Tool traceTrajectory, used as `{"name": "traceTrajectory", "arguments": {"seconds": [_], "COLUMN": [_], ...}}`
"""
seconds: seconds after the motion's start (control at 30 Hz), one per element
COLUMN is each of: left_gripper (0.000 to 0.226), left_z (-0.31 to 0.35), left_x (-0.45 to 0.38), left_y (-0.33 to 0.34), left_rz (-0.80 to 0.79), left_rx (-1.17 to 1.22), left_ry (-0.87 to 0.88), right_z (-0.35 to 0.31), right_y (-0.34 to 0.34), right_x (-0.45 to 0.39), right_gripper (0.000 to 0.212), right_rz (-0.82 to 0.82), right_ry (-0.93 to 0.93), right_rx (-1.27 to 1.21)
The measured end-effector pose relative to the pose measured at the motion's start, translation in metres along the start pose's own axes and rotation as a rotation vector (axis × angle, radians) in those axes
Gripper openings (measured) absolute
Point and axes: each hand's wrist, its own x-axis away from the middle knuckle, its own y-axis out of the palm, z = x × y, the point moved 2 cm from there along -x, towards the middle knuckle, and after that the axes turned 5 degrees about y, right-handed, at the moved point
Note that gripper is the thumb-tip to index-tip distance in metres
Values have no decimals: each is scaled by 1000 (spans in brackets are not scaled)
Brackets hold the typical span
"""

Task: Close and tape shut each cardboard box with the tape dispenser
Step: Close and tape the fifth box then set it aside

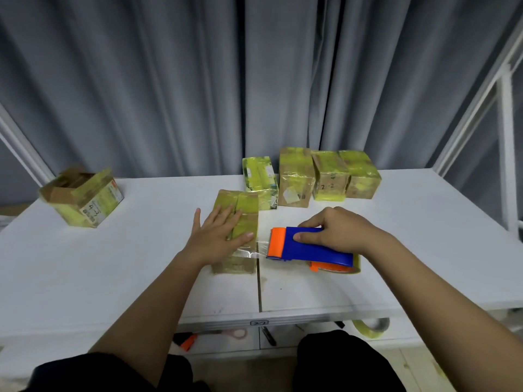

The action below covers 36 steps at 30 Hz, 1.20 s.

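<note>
Left hand point(219, 236) lies flat, fingers straight, on the closed near box point(236, 230), right hand point(336, 232) grips the tape dispenser point(308, 247) beside it, while the far-left box point(82, 196) gapes open near the table point(410, 250) edge.

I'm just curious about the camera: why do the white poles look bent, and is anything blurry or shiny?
Head view: wide-angle lens bows the white frame poles at the edges; the open box at left is smeared; light glints off the clear tape strip between taped box and tape dispenser.
</note>
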Motion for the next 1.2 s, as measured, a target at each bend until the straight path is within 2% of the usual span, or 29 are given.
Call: {"name": "traceTrajectory", "arguments": {"seconds": [0.07, 0.2, 0.37, 0.47, 0.53, 0.6, 0.67, 0.73, 0.83, 0.93, 1.03, 1.2], "left_gripper": [82, 111, 104, 117, 122, 120, 104, 83, 68, 65, 76, 66], "left_z": [-1, -3, -8, -10, -10, -8, -6, -1, 16, 26, 30, 35], "left_x": [0, -3, -8, -10, -10, -9, -8, -8, -11, -7, 4, 6], "left_y": [0, 2, -5, -6, -6, -7, -9, -11, -12, 2, 13, 10], "left_rz": [0, 16, -28, -49, -62, -83, -100, -114, -138, -91, 37, 31], "left_rx": [-3, 1, -28, -23, -16, -3, -22, -88, -73, -13, -62, -60], "left_ry": [1, 41, 51, 67, 73, 82, 73, 49, 26, -25, -46, -90], "right_z": [0, 18, 21, 25, 26, 23, 18, 13, 5, -13, -36, -67], "right_y": [1, 7, 15, 15, 14, 15, 18, 24, 30, 38, 50, 54], "right_x": [3, 8, 9, 15, 20, 23, 26, 31, 39, 41, 31, 13], "right_gripper": [40, 29, 24, 22, 21, 24, 28, 33, 36, 37, 38, 14], "right_rz": [6, -23, -23, -76, -107, -43, 70, 131, 192, 276, 317, 324], "right_ry": [-29, -52, -46, -34, -16, -15, 8, 53, 120, 157, 158, 109], "right_rx": [-8, -421, -633, -627, -589, -452, -244, -146, 13, 201, 328, 485]}}
